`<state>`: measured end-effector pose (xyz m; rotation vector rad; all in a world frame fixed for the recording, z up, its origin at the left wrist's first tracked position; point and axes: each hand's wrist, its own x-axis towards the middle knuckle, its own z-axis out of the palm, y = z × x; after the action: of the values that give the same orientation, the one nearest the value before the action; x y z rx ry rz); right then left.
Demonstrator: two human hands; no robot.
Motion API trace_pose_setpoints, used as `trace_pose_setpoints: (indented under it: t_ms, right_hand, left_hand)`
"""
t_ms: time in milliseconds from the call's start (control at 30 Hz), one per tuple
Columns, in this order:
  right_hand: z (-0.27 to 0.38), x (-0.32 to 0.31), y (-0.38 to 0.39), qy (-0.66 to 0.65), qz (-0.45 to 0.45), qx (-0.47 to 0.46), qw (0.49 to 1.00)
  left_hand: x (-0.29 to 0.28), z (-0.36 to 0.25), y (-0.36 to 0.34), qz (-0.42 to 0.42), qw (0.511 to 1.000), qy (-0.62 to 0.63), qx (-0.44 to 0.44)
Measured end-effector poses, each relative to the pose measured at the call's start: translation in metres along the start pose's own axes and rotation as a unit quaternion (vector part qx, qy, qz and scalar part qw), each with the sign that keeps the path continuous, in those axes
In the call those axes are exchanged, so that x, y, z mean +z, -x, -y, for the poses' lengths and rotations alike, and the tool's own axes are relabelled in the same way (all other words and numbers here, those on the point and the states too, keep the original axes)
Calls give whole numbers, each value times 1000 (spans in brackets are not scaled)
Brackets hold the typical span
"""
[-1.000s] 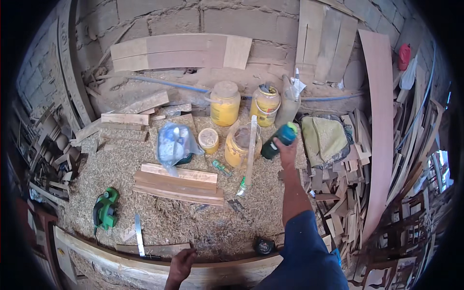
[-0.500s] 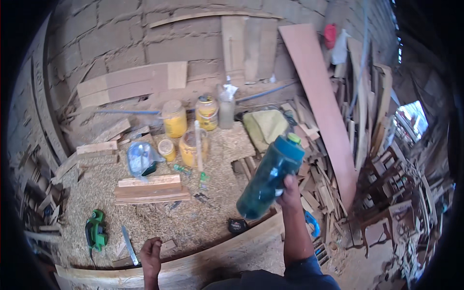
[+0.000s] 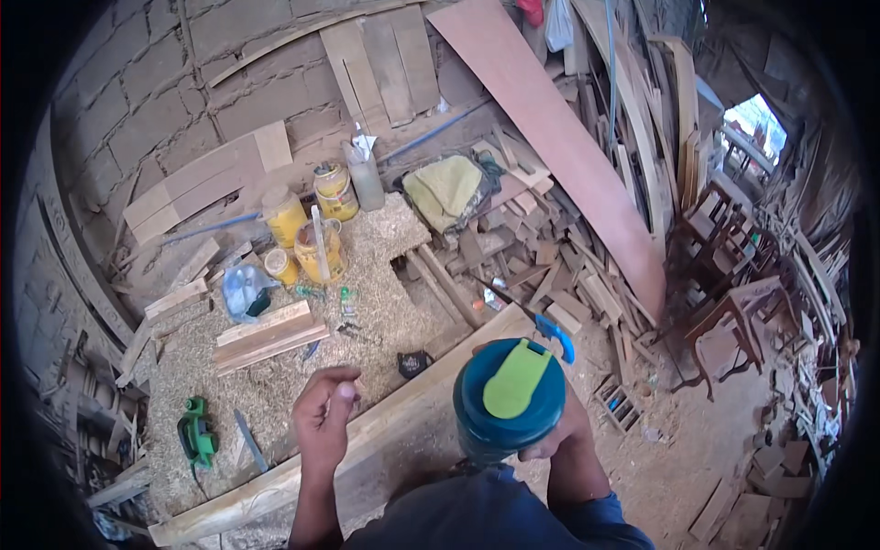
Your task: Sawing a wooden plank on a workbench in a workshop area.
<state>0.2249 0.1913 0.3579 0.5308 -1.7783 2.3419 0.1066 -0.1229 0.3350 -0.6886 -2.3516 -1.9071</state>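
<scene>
My right hand [image 3: 559,431] grips a teal bottle [image 3: 477,422] with a green flip lid [image 3: 509,385], held upright close below me, partly hiding the hand. My left hand [image 3: 325,412] is raised left of the bottle, fingers loosely bent and slightly apart, holding nothing. Behind it on the shaving-covered bench are a black tape measure [image 3: 414,365], stacked wood pieces [image 3: 270,339] and a metal blade [image 3: 249,440]. A green electric planer [image 3: 197,434] lies farther left on the bench.
Yellow pails [image 3: 282,220], a bag [image 3: 246,293] and a folded sack [image 3: 435,192] sit toward the block wall [image 3: 147,110]. A long pinkish board [image 3: 550,147], offcuts [image 3: 587,293] and wooden chairs [image 3: 724,339] crowd the right side. A plank [image 3: 229,504] edges the bench.
The bottle has moved from among the pails back toward my body and now stands upright. My left hand has risen. The view has swung right.
</scene>
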Motion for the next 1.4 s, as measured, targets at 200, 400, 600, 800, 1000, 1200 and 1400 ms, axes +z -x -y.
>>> trace_pose_setpoints:
  t_ms: [200, 400, 600, 800, 1000, 1200, 1400]
  right_hand:
    - [6, -20, 61, 40, 59, 42, 997]
    - [-7, -28, 97, 3, 155, 88, 984]
    - [9, -38, 123, 133, 186, 169, 959]
    - [16, -36, 155, 180, 34, 161, 970]
    - [-2, -17, 192, 309, -222, 179, 907]
    - [-18, -1, 217, 409, -308, 164, 843]
    - [-5, 24, 228, 538, -279, 226, 763]
  left_hand:
    - [75, -117, 13, 51, 956, 44, 287]
    - [119, -149, 11, 282, 777, -142, 545]
    - [149, -145, 11, 393, 752, -158, 506]
    - [178, -127, 14, 411, 786, -237, 397]
    - [236, -120, 24, 400, 828, -283, 273]
    - [222, -133, 4, 565, 763, -198, 243]
    - [221, -117, 16, 637, 664, -386, -72]
